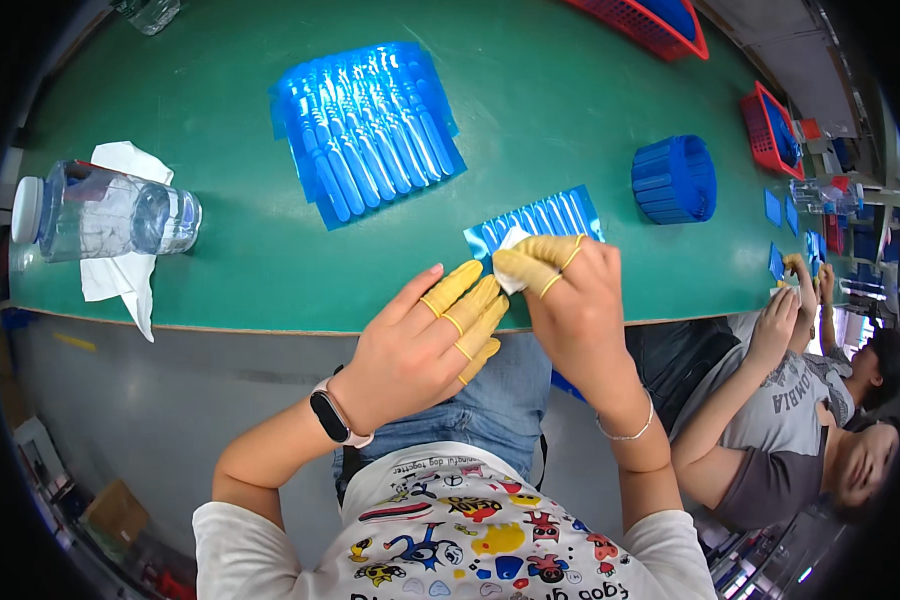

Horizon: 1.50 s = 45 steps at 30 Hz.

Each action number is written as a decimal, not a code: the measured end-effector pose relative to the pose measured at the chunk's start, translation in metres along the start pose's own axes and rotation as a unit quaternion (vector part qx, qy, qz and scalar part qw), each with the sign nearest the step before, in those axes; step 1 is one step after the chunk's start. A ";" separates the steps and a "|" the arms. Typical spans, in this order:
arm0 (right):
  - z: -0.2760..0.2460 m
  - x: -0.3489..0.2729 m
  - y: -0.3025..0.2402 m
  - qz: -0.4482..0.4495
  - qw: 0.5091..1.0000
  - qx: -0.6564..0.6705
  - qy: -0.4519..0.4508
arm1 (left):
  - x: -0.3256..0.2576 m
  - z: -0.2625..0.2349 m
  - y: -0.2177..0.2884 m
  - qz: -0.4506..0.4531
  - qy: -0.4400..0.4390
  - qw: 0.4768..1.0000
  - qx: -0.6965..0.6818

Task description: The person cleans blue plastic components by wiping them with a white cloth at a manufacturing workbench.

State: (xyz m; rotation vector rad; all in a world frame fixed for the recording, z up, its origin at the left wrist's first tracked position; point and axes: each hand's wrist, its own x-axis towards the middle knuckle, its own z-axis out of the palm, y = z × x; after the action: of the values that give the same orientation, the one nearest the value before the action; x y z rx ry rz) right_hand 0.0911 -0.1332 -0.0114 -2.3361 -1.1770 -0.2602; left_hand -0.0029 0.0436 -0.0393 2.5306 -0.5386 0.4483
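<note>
A small blue ribbed plastic sheet point(560, 212) lies near the front edge of the green table. My right hand point(582, 295) pinches a folded white wipe point(511, 280) against the sheet's near left part. Yellow finger cots cover its thumb and forefinger. My left hand point(410, 345) reaches in from the left with its fingers stretched out, several of them in yellow cots. Its fingertips rest by the sheet's near left corner; whether they press on it I cannot tell. Farther back lies a larger pile of blue ribbed sheets point(370, 130), apart from both hands.
A clear jar with a white lid point(120, 210) lies on white paper point(120, 275) at the left. A curled blue ribbed strip point(670, 180) stands at the right. Red baskets point(770, 130) holding blue pieces line the far right, where other people point(770, 400) sit working.
</note>
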 end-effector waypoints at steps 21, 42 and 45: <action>-0.024 -0.009 -0.001 0.048 0.998 0.027 -0.041 | 0.003 -0.003 0.000 0.009 0.022 1.000 -0.011; -0.018 0.018 -0.007 0.104 0.991 0.023 -0.078 | 0.008 -0.027 -0.012 -0.084 -0.061 0.993 0.048; -0.016 0.030 0.024 0.177 0.984 0.035 0.017 | 0.015 -0.025 -0.009 -0.079 -0.055 0.995 0.040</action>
State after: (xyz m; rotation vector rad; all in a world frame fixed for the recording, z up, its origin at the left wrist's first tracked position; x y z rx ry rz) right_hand 0.1289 -0.1328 0.0051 -2.4145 -0.7238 -0.1296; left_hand 0.0088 0.0601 -0.0163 2.6627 -0.3627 0.2786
